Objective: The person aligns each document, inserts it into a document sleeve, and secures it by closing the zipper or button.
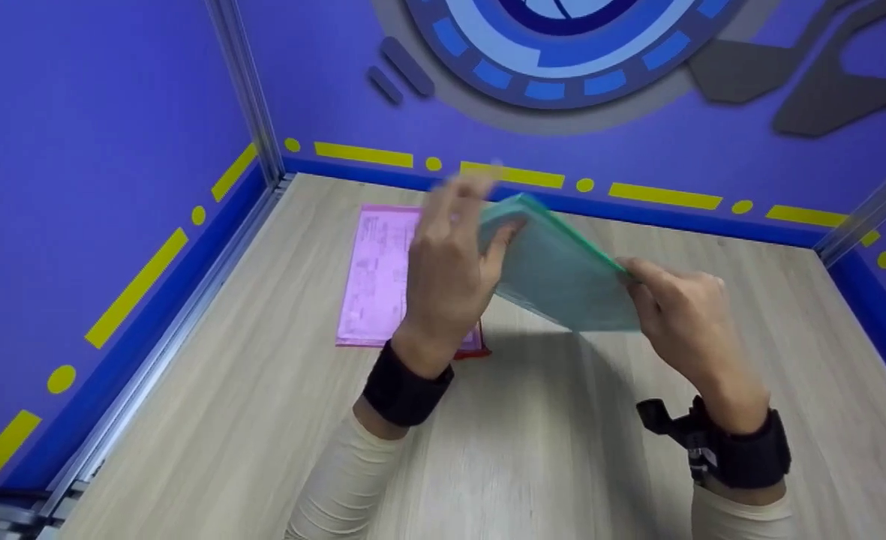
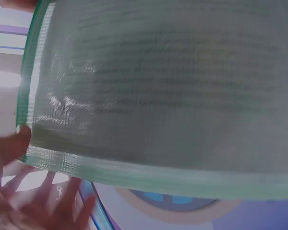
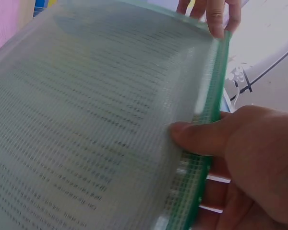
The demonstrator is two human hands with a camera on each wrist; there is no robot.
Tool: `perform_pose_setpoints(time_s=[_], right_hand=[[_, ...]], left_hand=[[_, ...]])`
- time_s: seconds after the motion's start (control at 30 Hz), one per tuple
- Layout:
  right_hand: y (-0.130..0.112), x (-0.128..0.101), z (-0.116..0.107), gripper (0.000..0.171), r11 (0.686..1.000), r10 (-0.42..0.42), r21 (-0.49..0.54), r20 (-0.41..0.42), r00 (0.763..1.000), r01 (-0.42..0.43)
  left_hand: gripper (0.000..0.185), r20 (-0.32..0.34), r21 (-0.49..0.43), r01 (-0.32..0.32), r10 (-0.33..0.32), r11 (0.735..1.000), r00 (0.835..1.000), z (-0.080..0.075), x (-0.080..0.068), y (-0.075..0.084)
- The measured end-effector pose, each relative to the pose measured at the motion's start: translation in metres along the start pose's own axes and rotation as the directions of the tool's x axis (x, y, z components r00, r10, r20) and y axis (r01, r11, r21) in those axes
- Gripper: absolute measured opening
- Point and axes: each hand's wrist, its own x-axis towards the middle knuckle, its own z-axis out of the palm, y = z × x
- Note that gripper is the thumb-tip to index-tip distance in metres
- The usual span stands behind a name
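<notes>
Both hands hold a green pouch (image 1: 555,266) in the air above the table (image 1: 533,450), tilted, with printed sheets showing through its mesh wall. The right hand (image 1: 686,322) pinches it at the green zip edge, thumb (image 3: 206,136) flat on the face and fingers curled behind; the left hand (image 1: 446,270) grasps the opposite end, its fingertips (image 3: 216,14) hooked over the far edge, though motion blur hides the exact finger lay. A pink pouch (image 1: 379,277) lies flat on the table just beyond and left of the green one, partly behind the left hand, with a red edge showing at its near corner. To handle the green pouch well, I would judge it best to keep both pinches near the stiff zip border rather than the slack mesh, since the wall bows under its paper load; hold the two ends level so the sheets do not slide to one side, and keep it well above the pink one when moving it
</notes>
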Motion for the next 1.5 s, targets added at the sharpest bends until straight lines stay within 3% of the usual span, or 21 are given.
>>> perform_pose_setpoints(time_s=[0.07,0.13,0.2,0.27,0.33,0.43,0.53,0.6,0.63,0.7,0.8,0.83,0.9,0.97,1.03,1.13,1.23,1.3,1.4,1.5], right_hand=[[0.001,-0.001,-0.003,0.011,1.0,0.019,-0.011,-0.082,0.996,-0.02],[0.0,-0.003,-0.006,0.007,0.998,0.068,-0.001,-0.167,0.984,-0.069],[-0.003,-0.003,-0.009,0.004,0.991,0.136,0.043,-0.251,0.958,-0.129],[-0.006,-0.004,-0.011,0.003,0.978,0.201,0.116,-0.329,0.923,-0.172],[-0.009,-0.003,-0.013,0.005,0.96,0.257,0.208,-0.385,0.887,-0.188],[-0.014,-0.001,-0.016,0.012,0.902,0.343,0.396,-0.42,0.84,-0.17],[-0.017,0.001,-0.02,0.022,0.803,0.423,0.583,-0.412,0.807,-0.123],[-0.018,0.003,-0.021,0.026,0.745,0.464,0.66,-0.403,0.789,-0.101],[-0.018,0.003,-0.022,0.026,0.722,0.481,0.686,-0.4,0.78,-0.093],[-0.018,0.004,-0.022,0.026,0.7,0.504,0.708,-0.401,0.765,-0.091],[-0.018,0.005,-0.021,0.025,0.681,0.526,0.728,-0.417,0.741,-0.075],[-0.017,0.006,-0.02,0.025,0.676,0.53,0.734,-0.424,0.734,-0.064],[-0.016,0.006,-0.018,0.025,0.673,0.533,0.738,-0.437,0.725,-0.05],[-0.015,0.006,-0.014,0.027,0.681,0.526,0.73,-0.437,0.729,-0.053],[-0.012,0.005,-0.01,0.028,0.702,0.511,0.707,-0.422,0.749,-0.08],[-0.004,0.002,-0.001,0.029,0.756,0.487,0.634,-0.381,0.786,-0.161],[0.01,-0.001,0.008,0.029,0.834,0.465,0.489,-0.37,0.804,-0.257],[0.022,0.0,0.014,0.029,0.859,0.469,0.403,-0.367,0.804,-0.317],[0.042,0.001,0.024,0.03,0.857,0.493,0.339,-0.325,0.807,-0.388],[0.063,-0.002,0.037,0.03,0.807,0.563,0.351,-0.212,0.799,-0.476]], left_hand=[[0.083,-0.082,0.039,0.08,-0.076,0.996,0.994,0.003,0.001,-0.007],[0.106,-0.165,0.048,0.146,-0.136,0.988,0.977,0.008,0.003,-0.017],[0.119,-0.22,-0.008,0.195,-0.192,0.981,0.956,0.013,0.004,-0.026],[0.124,-0.207,-0.121,0.238,-0.259,0.964,0.943,0.017,0.004,-0.033],[0.128,-0.125,-0.26,0.294,-0.334,0.92,0.934,0.021,0.002,-0.038],[0.131,0.077,-0.444,0.398,-0.409,0.802,0.909,0.025,-0.002,-0.04],[0.123,0.265,-0.583,0.447,-0.361,0.679,0.894,0.026,-0.004,-0.039],[0.109,0.352,-0.631,0.451,-0.284,0.631,0.892,0.025,-0.005,-0.036],[0.1,0.38,-0.643,0.443,-0.242,0.625,0.893,0.024,-0.005,-0.035],[0.08,0.417,-0.635,0.424,-0.176,0.645,0.892,0.023,-0.004,-0.031],[0.057,0.425,-0.577,0.383,-0.135,0.721,0.895,0.021,-0.004,-0.027],[0.053,0.415,-0.557,0.367,-0.134,0.745,0.9,0.021,-0.003,-0.025],[0.046,0.379,-0.546,0.339,-0.135,0.766,0.915,0.021,-0.004,-0.021],[0.042,0.333,-0.542,0.315,-0.145,0.779,0.932,0.023,-0.005,-0.019],[0.037,0.287,-0.542,0.302,-0.165,0.785,0.944,0.028,-0.008,-0.018],[0.033,0.257,-0.537,0.311,-0.199,0.784,0.946,0.036,-0.015,-0.018],[0.033,0.271,-0.505,0.341,-0.23,0.793,0.935,0.044,-0.021,-0.021],[0.036,0.293,-0.441,0.361,-0.249,0.822,0.923,0.05,-0.023,-0.026],[0.042,0.328,-0.297,0.39,-0.291,0.872,0.899,0.063,-0.025,-0.036],[0.051,0.385,-0.185,0.428,-0.335,0.884,0.86,0.081,-0.032,-0.047]])
